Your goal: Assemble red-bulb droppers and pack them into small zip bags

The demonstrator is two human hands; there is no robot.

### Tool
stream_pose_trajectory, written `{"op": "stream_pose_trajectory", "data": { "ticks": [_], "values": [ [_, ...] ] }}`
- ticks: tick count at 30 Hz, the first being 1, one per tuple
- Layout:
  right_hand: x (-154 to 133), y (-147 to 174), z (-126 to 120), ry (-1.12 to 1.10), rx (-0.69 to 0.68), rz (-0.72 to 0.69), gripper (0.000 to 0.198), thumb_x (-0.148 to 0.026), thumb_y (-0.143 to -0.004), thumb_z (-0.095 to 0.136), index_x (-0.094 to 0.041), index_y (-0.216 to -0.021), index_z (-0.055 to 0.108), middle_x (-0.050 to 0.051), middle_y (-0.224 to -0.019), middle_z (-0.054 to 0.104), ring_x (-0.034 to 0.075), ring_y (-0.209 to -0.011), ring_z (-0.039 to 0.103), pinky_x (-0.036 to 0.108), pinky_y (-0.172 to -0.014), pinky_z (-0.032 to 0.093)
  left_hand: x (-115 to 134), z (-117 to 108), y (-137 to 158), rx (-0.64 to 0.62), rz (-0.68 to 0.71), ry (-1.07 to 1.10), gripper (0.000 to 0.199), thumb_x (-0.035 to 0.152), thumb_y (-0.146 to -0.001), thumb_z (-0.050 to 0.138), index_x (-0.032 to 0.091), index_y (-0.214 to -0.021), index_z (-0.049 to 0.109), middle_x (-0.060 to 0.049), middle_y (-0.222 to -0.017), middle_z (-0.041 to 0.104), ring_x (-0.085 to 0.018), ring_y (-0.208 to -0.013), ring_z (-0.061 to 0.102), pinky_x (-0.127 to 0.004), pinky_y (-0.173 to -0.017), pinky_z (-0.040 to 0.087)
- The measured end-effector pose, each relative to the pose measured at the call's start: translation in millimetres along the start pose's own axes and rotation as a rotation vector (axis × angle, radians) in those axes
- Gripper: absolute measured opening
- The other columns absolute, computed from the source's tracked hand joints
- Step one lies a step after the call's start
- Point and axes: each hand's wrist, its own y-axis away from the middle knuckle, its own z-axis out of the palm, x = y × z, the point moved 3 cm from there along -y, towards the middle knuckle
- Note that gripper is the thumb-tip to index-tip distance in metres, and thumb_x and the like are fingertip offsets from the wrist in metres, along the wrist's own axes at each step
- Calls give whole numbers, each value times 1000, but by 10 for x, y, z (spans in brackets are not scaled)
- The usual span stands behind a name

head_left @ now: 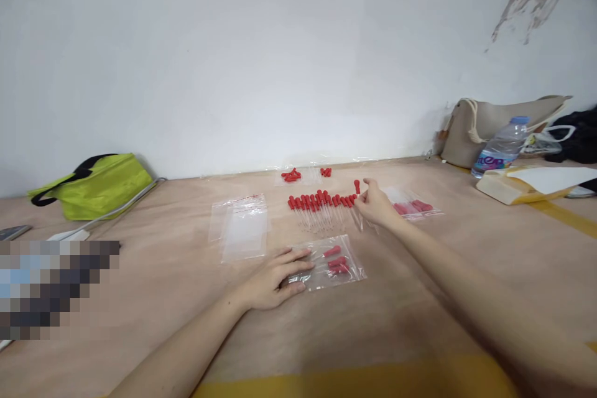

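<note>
My left hand (pixel 277 277) lies with its fingers spread over the left end of a clear zip bag (pixel 310 283). Inside that bag are several droppers with red bulbs (pixel 333 250). My right hand (pixel 377 204) pinches a glass dropper (pixel 357 186) just below its red bulb, the bulb pointing up. It is at the right end of a row of several droppers (pixel 319 200), their red bulbs toward the wall and clear stems toward me. Just right of my right hand, partly behind it, lies another clear bag (pixel 417 208) with red-bulbed droppers inside.
A stack of clear zip bags (pixel 245 230) lies to the left. Red bulbs (pixel 291 175) rest on clear plastic near the wall. Further out are a lime-green pouch (pixel 107 186), a water bottle (pixel 501 146), a beige bag (pixel 499 118) and an opened paper packet (pixel 499 186).
</note>
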Motion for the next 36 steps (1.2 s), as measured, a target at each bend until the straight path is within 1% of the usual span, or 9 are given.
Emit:
{"op": "stream_pose_trajectory", "data": {
  "ticks": [3,6,10,14,19,23,27,32,36],
  "values": [
    [89,290,-53,-362,-18,18,72,-22,-68,50,-16,-131,16,-7,-61,44,13,-48,52,25,-48,43,-12,6,-3,-12,13,-17,43,34,-88,43,28,-130,37,-3,-139,32,-20,-127,29,-43,-105,21],
    [200,565,5,-644,23,53,77,-27,-67,53,-23,-131,11,-7,-66,42,10,-43,50,22,-39,41,-22,7,-3,-3,20,-11,43,33,-87,43,30,-130,36,-2,-139,32,-21,-127,29,-43,-105,21],
    [274,730,110,-742,69,69,75,-29,-67,56,-25,-129,14,-6,-70,43,9,-44,51,23,-40,44,-20,-1,-1,14,25,17,43,34,-87,44,31,-129,37,-1,-139,33,-22,-126,31,-44,-105,21],
    [274,762,153,-800,80,165,73,-32,-66,60,-22,-125,19,-5,-66,45,13,-49,54,27,-46,49,-11,-4,-4,6,22,15,43,34,-87,44,31,-130,37,-1,-139,32,-22,-126,31,-44,-105,21],
    [217,857,228,-954,-24,240,62,-41,-68,58,-24,-118,25,-6,-64,50,14,-54,59,31,-56,52,-12,7,-7,-3,17,-3,44,34,-87,43,30,-130,36,-2,-139,31,-21,-127,29,-44,-105,22],
    [200,909,278,-972,-110,252,49,-47,-66,60,-23,-104,38,-5,-65,53,13,-55,59,32,-60,52,-11,4,-4,5,20,4,45,34,-87,44,30,-131,35,-2,-139,32,-22,-126,30,-43,-104,23],
    [196,923,281,-828,-207,182,39,-45,-60,66,-18,-86,54,-1,-69,57,12,-58,56,29,-60,50,-15,2,1,9,12,-2,47,35,-87,44,30,-132,32,-2,-139,32,-22,-126,31,-43,-104,22],
    [174,942,272,-692,-242,47,34,-34,-58,70,-18,-83,54,-1,-69,58,9,-53,50,23,-51,43,-22,7,6,9,-15,-22,53,37,-87,43,28,-135,24,-3,-138,34,-22,-125,31,-43,-104,23],
    [133,952,321,-571,-334,-42,20,-29,-60,68,-17,-70,56,-4,-55,52,7,-46,42,21,-44,36,-6,3,3,8,-5,-33,51,37,-87,42,28,-135,26,-3,-138,34,-22,-125,31,-41,-104,24]
  ]
}}
